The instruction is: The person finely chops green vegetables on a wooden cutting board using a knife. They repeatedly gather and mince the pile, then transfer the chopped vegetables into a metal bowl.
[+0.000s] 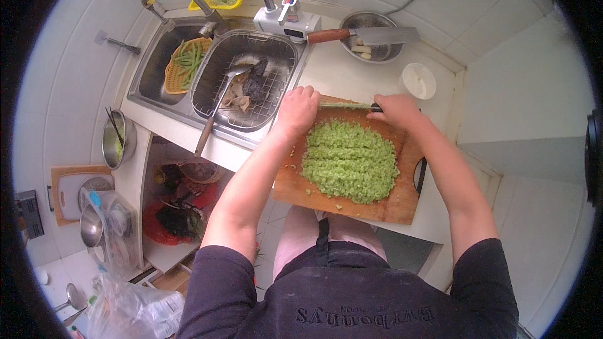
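A wooden cutting board (301, 193) lies on the counter before me, bearing a wide mound of finely chopped light-green vegetable (351, 162). Shallow parallel grooves run across the mound. My right hand (398, 109) grips the black handle of a kitchen knife (346, 105) at the board's far edge. Green bits cling along its blade, which lies crosswise beyond the mound. At the blade's other end is my left hand (300, 109), its fingers curled over the tip and hiding it. Small crumbs are scattered on the board around the mound.
Left of the board, a sink basin holds a wire basket (278, 120) with a spatula (214, 113) across it. Green beans fill a yellow basket (172, 73). A cleaver (381, 35) rests across a metal colander (348, 21); a white bowl (426, 80) stands near the right wall.
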### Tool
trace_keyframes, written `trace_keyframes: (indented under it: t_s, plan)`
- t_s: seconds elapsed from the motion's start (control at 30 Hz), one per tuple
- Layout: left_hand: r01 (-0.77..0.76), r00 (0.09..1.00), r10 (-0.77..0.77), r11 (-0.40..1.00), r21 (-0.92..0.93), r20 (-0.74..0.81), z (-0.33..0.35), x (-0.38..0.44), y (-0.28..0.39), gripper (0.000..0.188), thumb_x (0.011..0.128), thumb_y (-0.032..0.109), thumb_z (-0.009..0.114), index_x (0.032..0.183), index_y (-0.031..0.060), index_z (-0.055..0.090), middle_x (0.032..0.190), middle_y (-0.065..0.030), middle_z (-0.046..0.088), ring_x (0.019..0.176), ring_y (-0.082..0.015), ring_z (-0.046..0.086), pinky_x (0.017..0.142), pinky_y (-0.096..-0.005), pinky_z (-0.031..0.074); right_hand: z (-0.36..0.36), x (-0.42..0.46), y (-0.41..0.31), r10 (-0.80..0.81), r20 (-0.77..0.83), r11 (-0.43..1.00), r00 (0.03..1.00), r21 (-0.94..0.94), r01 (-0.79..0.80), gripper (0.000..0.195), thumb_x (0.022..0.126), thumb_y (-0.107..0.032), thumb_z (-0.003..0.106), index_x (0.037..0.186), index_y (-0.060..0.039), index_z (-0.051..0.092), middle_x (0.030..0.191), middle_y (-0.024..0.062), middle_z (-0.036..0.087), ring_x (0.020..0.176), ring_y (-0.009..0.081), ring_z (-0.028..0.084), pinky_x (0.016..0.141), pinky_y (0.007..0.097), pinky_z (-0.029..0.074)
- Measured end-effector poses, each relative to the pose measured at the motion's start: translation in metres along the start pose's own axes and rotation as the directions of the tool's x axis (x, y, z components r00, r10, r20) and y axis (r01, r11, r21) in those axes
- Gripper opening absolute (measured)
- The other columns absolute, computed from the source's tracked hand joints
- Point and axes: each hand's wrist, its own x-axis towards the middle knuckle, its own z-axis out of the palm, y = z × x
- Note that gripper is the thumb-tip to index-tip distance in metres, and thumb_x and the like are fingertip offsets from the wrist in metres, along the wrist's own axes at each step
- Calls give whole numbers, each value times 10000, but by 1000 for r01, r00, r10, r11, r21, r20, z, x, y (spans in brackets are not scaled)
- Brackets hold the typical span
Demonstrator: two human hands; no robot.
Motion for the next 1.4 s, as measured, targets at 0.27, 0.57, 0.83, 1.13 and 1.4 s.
trace_keyframes:
  t_s: [0.27,0.57,0.83,1.13,1.4]
  plan:
    - [-20,990,39,991,-132,137,-45,-55,47,61,722,113,484,760,68,500,787,-84,523,784,-244,539,652,-362,435,-3,-76,-25,-47,87,998,995,36,44,494,750,-537,539,798,-46,520,673,141,603,648,334,600,556,422,475]
    - [-40,990,60,987,-154,127,-26,-76,58,57,692,96,495,745,75,492,773,-78,507,772,-235,530,654,-351,425,12,-91,-38,-35,109,999,993,41,31,453,751,-517,549,773,-65,519,642,139,599,607,327,603,539,436,477]
    - [-43,999,47,978,-203,13,-15,-62,60,42,696,100,496,727,73,490,760,-81,513,770,-242,535,649,-350,431,17,-81,-23,-43,85,998,995,40,40,456,765,-515,533,793,-61,517,680,143,605,642,338,599,547,435,470]
    - [8,997,2,992,-124,79,-57,-78,99,44,702,117,495,730,83,499,750,-64,504,751,-225,530,640,-351,427,-9,-123,-20,-70,121,997,990,27,67,461,752,-532,537,799,-75,503,681,139,601,649,343,594,551,434,468]
    - [45,994,-23,975,-216,103,-55,-118,163,50,681,142,496,703,101,480,732,-57,482,714,-210,517,594,-326,413,12,-177,-12,-97,245,995,965,16,96,477,723,-573,539,770,-100,491,641,117,589,591,333,583,510,428,456]
